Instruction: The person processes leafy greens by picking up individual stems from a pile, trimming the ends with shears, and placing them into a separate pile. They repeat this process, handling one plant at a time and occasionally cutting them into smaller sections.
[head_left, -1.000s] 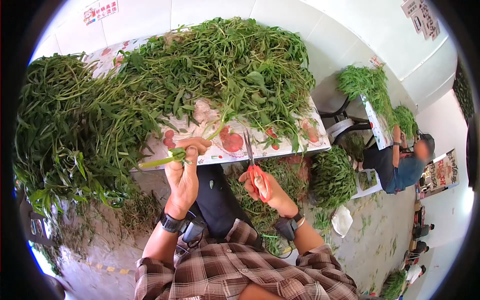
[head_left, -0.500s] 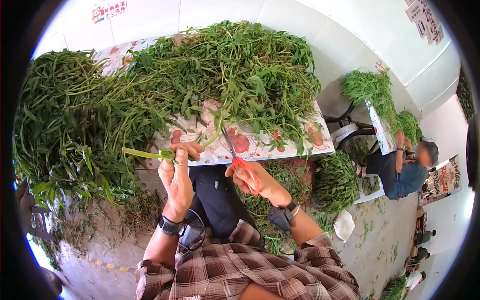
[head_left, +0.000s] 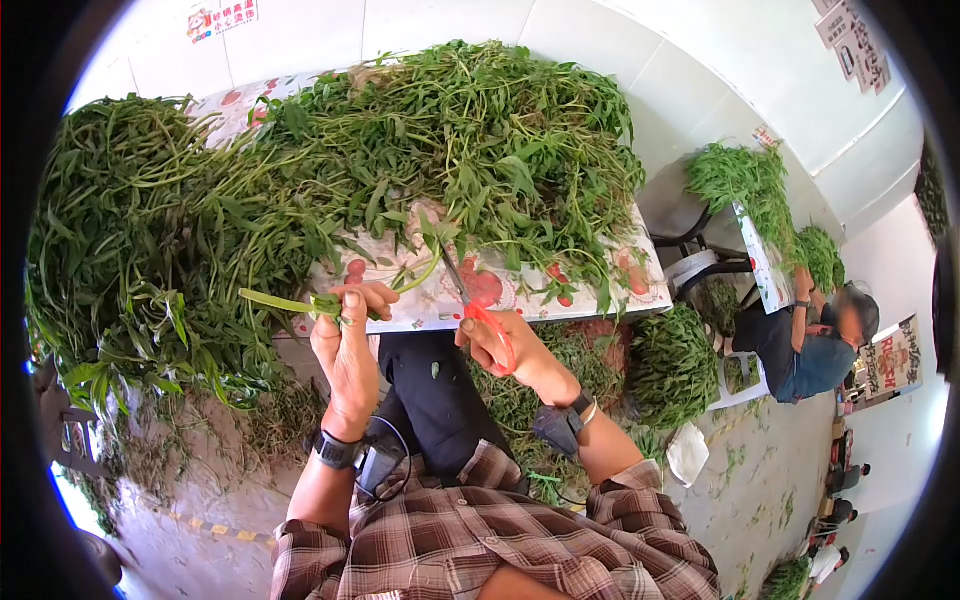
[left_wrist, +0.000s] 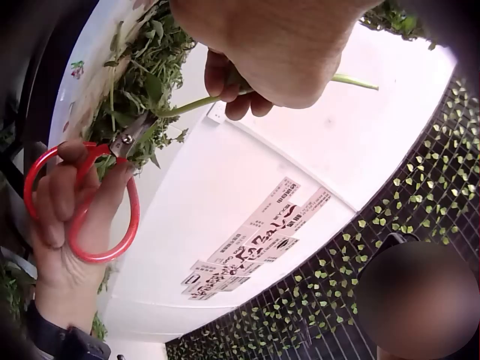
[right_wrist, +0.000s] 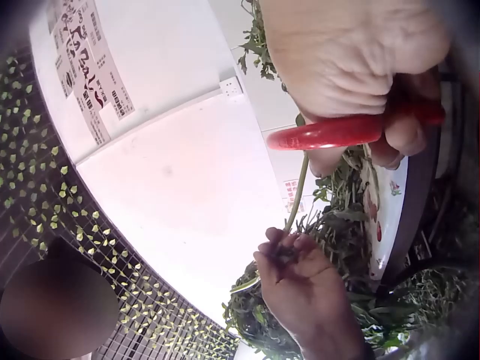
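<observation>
The left hand (head_left: 347, 358) pinches a long green stem (head_left: 275, 300) between thumb and fingers; the stem sticks out on both sides of the hand. Its leafy far end reaches the blades of the scissors (head_left: 487, 322), whose red handles the right hand (head_left: 520, 355) grips. In the left wrist view the metal blades (left_wrist: 133, 136) meet the stem (left_wrist: 191, 106); whether they are fully closed I cannot tell. The right wrist view shows a red handle (right_wrist: 330, 135) across the right hand and the left hand (right_wrist: 307, 289) below, holding the stem (right_wrist: 298, 196).
Leafy greens (head_left: 400, 150) are heaped over the patterned table (head_left: 600, 315), close beyond both hands. More greens (head_left: 670, 365) stand on the floor at the right. A person in a cap (head_left: 815, 350) sits at another table with greens.
The right hand has moved left with the scissors, bringing the blades to the stem's far part. The left hand has shifted slightly left and down, still pinching the stem.
</observation>
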